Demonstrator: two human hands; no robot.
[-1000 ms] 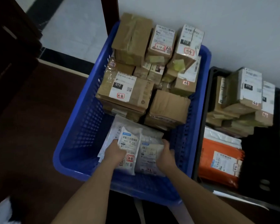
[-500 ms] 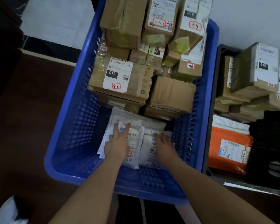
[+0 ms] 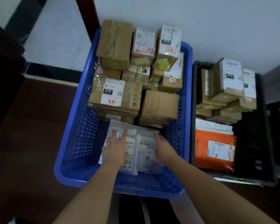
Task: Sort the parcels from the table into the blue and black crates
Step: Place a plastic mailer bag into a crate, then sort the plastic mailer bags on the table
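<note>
Two bare hands reach into a blue crate (image 3: pixel 74 143) at centre frame. The left hand (image 3: pixel 115 151) lies flat, fingers spread, on a white mailer bag (image 3: pixel 132 152); the right hand (image 3: pixel 164 147) rests open on another bag (image 3: pixel 148 157). Cardboard boxes (image 3: pixel 120 92) fill the crate's far half. A black crate (image 3: pixel 265 126) stands at right.

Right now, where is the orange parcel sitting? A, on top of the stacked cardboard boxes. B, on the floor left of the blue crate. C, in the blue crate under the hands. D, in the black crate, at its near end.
D: the orange parcel lies at the near end of the black crate, in front of the cardboard boxes stacked at its far end, apart from the blue crate.
</note>
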